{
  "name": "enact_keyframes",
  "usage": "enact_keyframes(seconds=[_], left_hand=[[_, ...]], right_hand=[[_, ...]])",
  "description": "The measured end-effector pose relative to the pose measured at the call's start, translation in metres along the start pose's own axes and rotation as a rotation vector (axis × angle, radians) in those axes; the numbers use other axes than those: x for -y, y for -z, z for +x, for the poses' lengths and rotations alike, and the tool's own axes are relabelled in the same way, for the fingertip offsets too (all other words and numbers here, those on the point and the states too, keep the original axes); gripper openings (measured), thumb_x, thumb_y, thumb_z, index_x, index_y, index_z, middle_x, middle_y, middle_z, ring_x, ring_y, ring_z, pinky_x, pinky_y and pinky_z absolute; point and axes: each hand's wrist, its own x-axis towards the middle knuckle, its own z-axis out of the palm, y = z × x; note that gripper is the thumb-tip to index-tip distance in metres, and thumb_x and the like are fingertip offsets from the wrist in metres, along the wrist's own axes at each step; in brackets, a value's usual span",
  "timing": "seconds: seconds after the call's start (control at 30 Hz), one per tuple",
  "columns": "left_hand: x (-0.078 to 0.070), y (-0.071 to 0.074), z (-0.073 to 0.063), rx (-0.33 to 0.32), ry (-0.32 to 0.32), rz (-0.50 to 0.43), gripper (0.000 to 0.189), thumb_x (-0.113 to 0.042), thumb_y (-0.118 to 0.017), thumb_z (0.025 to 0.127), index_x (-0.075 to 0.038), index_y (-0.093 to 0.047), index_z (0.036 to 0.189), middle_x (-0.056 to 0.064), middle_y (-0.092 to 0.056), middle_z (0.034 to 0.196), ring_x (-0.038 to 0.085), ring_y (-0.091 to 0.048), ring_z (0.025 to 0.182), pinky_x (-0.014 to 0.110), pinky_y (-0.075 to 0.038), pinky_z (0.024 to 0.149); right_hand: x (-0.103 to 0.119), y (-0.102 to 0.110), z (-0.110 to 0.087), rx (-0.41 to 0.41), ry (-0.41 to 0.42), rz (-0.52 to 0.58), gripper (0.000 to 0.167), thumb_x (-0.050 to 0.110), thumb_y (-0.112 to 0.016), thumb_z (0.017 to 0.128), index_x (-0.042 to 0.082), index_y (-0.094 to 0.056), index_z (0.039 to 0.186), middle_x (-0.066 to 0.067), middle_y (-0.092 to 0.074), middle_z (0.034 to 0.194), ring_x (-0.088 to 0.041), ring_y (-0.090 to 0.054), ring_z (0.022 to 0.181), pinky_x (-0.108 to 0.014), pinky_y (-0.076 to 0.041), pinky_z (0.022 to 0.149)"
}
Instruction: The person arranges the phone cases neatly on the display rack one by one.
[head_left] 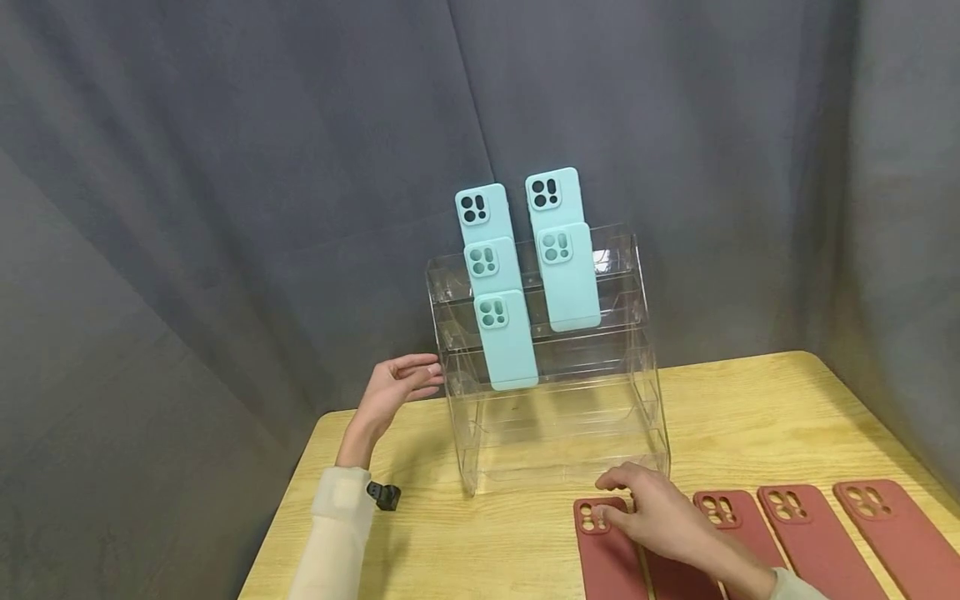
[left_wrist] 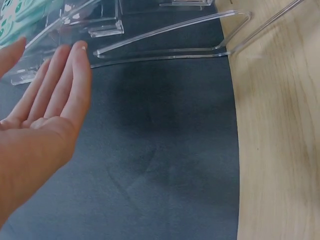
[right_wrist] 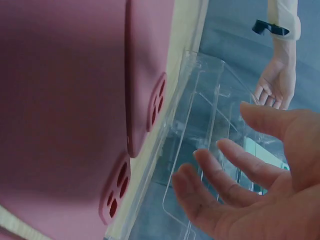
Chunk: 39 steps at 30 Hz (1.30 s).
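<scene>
A clear tiered display stand [head_left: 555, 450] bears light-blue phone cases in two columns. Three cases, the lowest a light-blue case [head_left: 512, 354], overlap on the left; two more, including a front light-blue case [head_left: 573, 287], lean on the right. My left hand [head_left: 390, 392] is at the stand's left side, fingers extended and holding nothing. Over the red phone cases hovers my right hand [head_left: 660, 521], its fingers loosely bent and grasping nothing. It partly covers the two leftmost cases in the head view, one being a red phone case [head_left: 609, 554]. In the right wrist view the cases [right_wrist: 60, 100] lie beside the hand.
More red phone cases, such as the far-right one [head_left: 900, 525], lie in a row along the front right of the wooden table [head_left: 735, 417]. Grey curtains [head_left: 300, 167] hang behind the stand and at both sides. A black wrist camera [head_left: 385, 497] is on the left sleeve.
</scene>
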Motion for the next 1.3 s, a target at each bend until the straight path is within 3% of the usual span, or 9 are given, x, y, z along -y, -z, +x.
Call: enact_keyframes(seconds=[0.13,0.3,0.43,0.6,0.87,1.07,1.3], left_hand=[[0.006,0.003,0.001,0.047,0.010,-0.043,0.043,-0.012,-0.062,0.106,0.004,-0.057,0.145,0.030,-0.062,0.143,0.016,-0.076,0.112,0.059,-0.048,0.117],[0.011,0.003,0.003,0.066,0.034,-0.087,0.043,-0.008,-0.066,0.103,0.009,-0.057,0.143,0.026,-0.068,0.136,0.014,-0.077,0.108,0.048,-0.055,0.111],[0.013,0.004,0.004,0.078,0.051,-0.124,0.048,-0.006,-0.072,0.099,0.009,-0.057,0.143,0.012,-0.077,0.120,0.014,-0.078,0.103,0.041,-0.060,0.104],[0.014,0.003,0.006,0.070,0.050,-0.152,0.051,-0.003,-0.073,0.097,0.008,-0.056,0.144,0.003,-0.079,0.111,0.014,-0.078,0.101,0.038,-0.062,0.100],[0.015,0.001,0.007,0.041,0.049,-0.173,0.049,0.000,-0.073,0.096,0.009,-0.058,0.142,0.006,-0.079,0.114,0.014,-0.078,0.101,0.041,-0.062,0.101],[0.018,0.000,0.006,0.043,0.058,-0.194,0.047,-0.001,-0.073,0.097,0.009,-0.059,0.141,0.003,-0.079,0.109,0.015,-0.079,0.100,0.039,-0.063,0.098],[0.017,-0.001,0.007,0.033,0.054,-0.200,0.049,-0.003,-0.076,0.095,0.007,-0.060,0.141,0.002,-0.079,0.110,0.015,-0.079,0.100,0.039,-0.063,0.099]], right_hand=[[0.001,-0.011,-0.001,-0.002,0.001,-0.060,0.030,0.030,-0.083,0.090,0.010,-0.076,0.112,-0.001,-0.073,0.109,-0.020,-0.067,0.096,-0.032,-0.055,0.073],[0.003,-0.024,-0.002,-0.022,0.001,-0.133,0.026,0.028,-0.085,0.089,0.013,-0.076,0.109,0.002,-0.069,0.100,-0.015,-0.057,0.091,-0.029,-0.045,0.070],[0.004,-0.032,-0.001,-0.019,-0.052,-0.173,0.032,0.028,-0.088,0.085,0.013,-0.076,0.111,-0.002,-0.069,0.108,-0.026,-0.061,0.105,-0.046,-0.055,0.085],[0.006,-0.037,-0.001,-0.002,-0.091,-0.209,0.041,0.028,-0.090,0.083,0.011,-0.076,0.116,-0.008,-0.070,0.115,-0.037,-0.062,0.114,-0.063,-0.054,0.092],[0.010,-0.043,0.000,0.025,-0.125,-0.281,0.044,0.031,-0.091,0.082,0.012,-0.076,0.120,-0.006,-0.069,0.113,-0.036,-0.061,0.111,-0.063,-0.053,0.088],[0.011,-0.049,0.000,0.054,-0.156,-0.343,0.050,0.033,-0.091,0.082,0.013,-0.074,0.125,-0.009,-0.067,0.119,-0.043,-0.060,0.122,-0.073,-0.049,0.092],[0.013,-0.054,-0.001,0.018,-0.117,-0.397,0.045,0.033,-0.090,0.083,0.011,-0.075,0.120,-0.013,-0.068,0.116,-0.044,-0.060,0.121,-0.070,-0.050,0.094]])
